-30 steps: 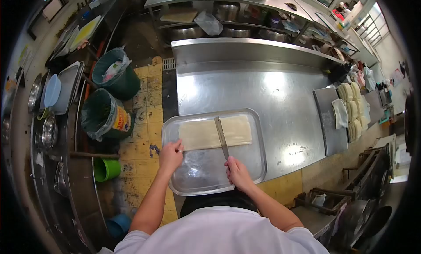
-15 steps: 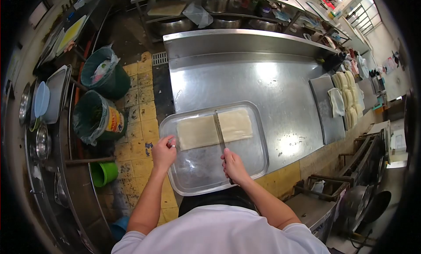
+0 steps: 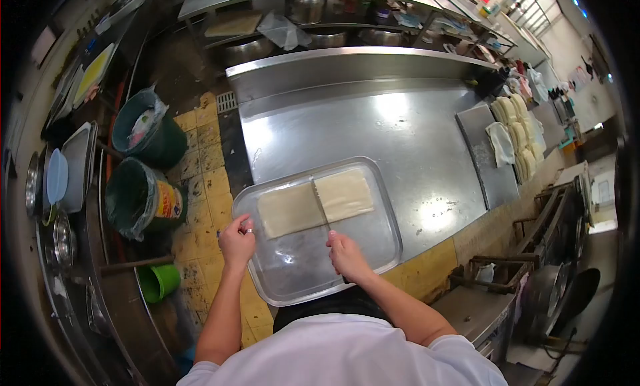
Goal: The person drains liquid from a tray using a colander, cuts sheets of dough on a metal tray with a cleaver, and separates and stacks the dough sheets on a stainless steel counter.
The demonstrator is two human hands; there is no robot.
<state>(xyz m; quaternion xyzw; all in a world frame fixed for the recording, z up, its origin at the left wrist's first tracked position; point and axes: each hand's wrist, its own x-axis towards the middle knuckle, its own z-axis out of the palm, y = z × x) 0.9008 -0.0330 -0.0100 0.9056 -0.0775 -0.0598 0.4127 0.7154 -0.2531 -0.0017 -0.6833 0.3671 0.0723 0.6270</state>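
Note:
A metal tray (image 3: 313, 294) lies across the worktop's front left corner. On it lies a flat, pale rectangular slab that looks like dough (image 3: 287, 211). My right hand (image 3: 348, 256) is closed around the dark handle of a long knife (image 3: 318, 198). The blade spans the slab's width near its middle, its tip at the far edge; whether it has cut through, I cannot tell. My left hand (image 3: 237, 243), with a ring on one finger, is at the tray's left rim. Its fingers are curled together, and what they hold, if anything, is hidden.
The steel worktop (image 3: 353, 133) has a raised back edge. Stacked pale slabs (image 3: 517, 136) and a cloth (image 3: 499, 145) are at its right end. Two lined bins (image 3: 163, 149) and a green bucket (image 3: 157, 283) stand left. Pots (image 3: 307, 9) fill the back shelves.
The camera view has shifted, so the bench and tray sit differently in frame. The knife blade still crosses the slab in my right hand. My left hand stays by the tray's left rim.

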